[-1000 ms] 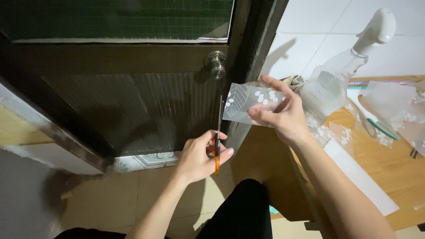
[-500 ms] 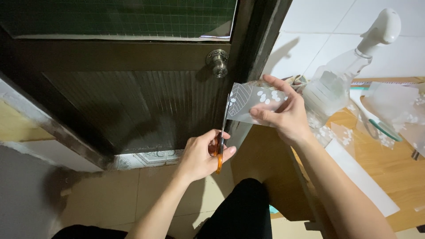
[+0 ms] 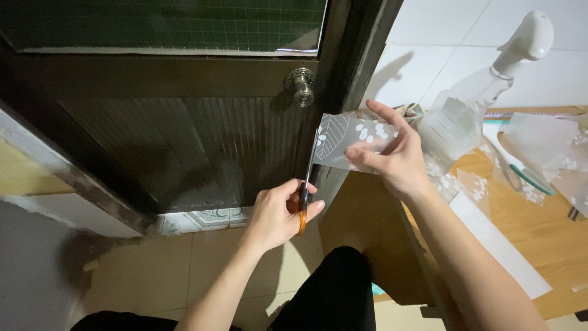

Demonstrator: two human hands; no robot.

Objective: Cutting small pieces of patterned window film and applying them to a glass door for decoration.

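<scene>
My left hand [image 3: 278, 214] grips a pair of orange-handled scissors [image 3: 304, 196], blades pointing up to the left edge of a translucent patterned film sheet [image 3: 346, 138]. My right hand [image 3: 392, 156] pinches that sheet between thumb and fingers, holding it upright in front of the dark door [image 3: 184, 122]. The sheet carries white leaf and dot shapes.
A clear spray bottle with a white trigger head [image 3: 478, 92] stands on the wooden table [image 3: 539, 227] at right, among more film pieces [image 3: 545, 141] and a white strip [image 3: 496, 242]. A round door knob [image 3: 300, 84] is just above the scissors. Tiled floor lies below.
The scissors and my left hand have moved slightly right and up, closer to the film's left edge. My right hand has lowered the sheet a little.
</scene>
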